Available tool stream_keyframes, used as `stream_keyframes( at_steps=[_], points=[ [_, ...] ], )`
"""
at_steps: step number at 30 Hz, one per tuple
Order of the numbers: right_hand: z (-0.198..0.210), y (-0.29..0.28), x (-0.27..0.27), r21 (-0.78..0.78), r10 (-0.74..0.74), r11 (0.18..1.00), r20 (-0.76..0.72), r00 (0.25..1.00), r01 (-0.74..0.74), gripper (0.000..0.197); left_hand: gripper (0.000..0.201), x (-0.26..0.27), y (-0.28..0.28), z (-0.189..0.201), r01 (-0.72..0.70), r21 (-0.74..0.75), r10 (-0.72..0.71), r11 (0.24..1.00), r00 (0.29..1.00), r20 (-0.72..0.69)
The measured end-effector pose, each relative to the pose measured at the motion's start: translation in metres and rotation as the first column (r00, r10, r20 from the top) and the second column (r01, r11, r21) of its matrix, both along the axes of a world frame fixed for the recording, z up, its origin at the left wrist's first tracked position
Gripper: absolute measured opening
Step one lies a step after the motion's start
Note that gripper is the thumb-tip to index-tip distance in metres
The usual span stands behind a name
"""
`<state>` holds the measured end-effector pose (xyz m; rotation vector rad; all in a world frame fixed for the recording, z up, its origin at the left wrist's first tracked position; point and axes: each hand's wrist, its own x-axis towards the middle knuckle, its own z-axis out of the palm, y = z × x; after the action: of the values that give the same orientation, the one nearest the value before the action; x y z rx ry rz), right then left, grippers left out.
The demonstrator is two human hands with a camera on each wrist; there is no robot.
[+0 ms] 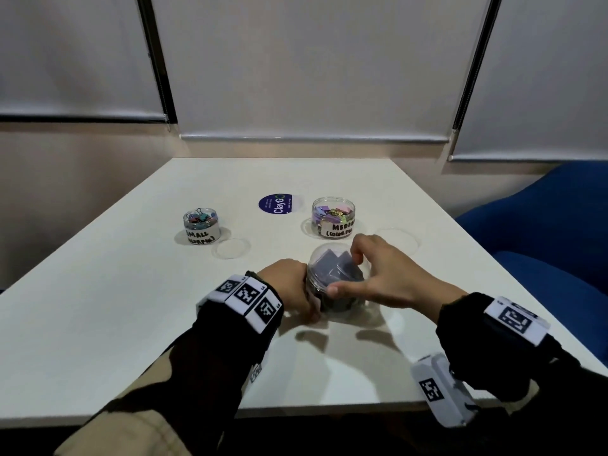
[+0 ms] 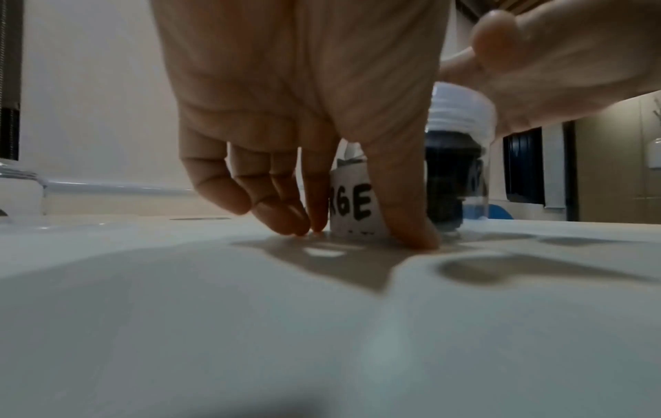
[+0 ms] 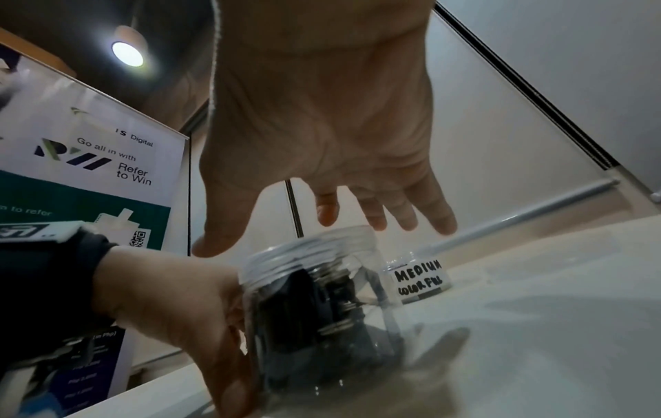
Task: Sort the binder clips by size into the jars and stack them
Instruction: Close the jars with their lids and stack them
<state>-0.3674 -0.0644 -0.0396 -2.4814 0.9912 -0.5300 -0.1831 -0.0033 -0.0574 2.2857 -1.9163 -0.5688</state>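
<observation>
Left hand gripping clear plastic jar of large black binder clips; right hand spread, uncurled, over jar's lid.

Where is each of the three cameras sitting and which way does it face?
Head: worn on the head, looking forward and down at the white table; both hands and sleeves show.
Left wrist: low over the table, looking along the left hand at the clear plastic jar of black binder clips.
Right wrist: beneath the right hand, looking up and forward past it; the left hand shows too.
Shared: all three show that jar; head and right wrist also show the clear jar labelled MEDIUM.
</observation>
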Motion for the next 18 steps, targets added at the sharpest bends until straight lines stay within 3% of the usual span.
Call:
stream_keyframes(
  at_steps=[2,5,8,12,15,17,18],
  points=[
    [0.002,-0.001,0.006,0.015,0.05,0.999,-0.006,0.999,-0.05,0.073,0.042,-0.002,0.002,0.0,0.005,-0.006,-0.005,1.0,1.0,0.011],
    [-0.001,-0.002,0.02,0.026,0.132,0.991,-0.161,0.978,-0.13,0.101,0.046,-0.002,0.002,0.0,0.021,-0.036,-0.018,0.999,0.997,0.069],
    [-0.005,-0.006,0.032,-0.041,0.093,0.993,-0.316,0.944,-0.112,0.091,0.046,-0.002,0.002,-0.002,0.028,-0.031,-0.025,0.999,0.996,0.086],
    [-0.004,-0.004,0.037,-0.043,0.065,0.996,-0.335,0.94,-0.084,0.083,0.048,-0.002,0.006,-0.001,-0.004,-0.01,0.005,1.0,0.997,0.08],
    [0.001,-0.003,0.026,-0.025,0.035,0.999,-0.23,0.973,-0.042,0.08,0.048,0.003,0.014,0.006,-0.013,-0.076,0.016,0.997,0.999,0.041],
    [0.013,0.001,0.013,0.038,-0.002,0.999,-0.014,1.0,0.003,0.08,0.044,0.004,0.023,0.019,-0.086,-0.238,0.057,0.967,0.99,-0.127],
    [0.02,0.004,0.007,0.071,-0.016,0.997,0.121,0.993,0.007,0.079,0.04,0.005,0.028,0.026,-0.167,-0.325,0.073,0.931,0.957,-0.282]
  ],
)
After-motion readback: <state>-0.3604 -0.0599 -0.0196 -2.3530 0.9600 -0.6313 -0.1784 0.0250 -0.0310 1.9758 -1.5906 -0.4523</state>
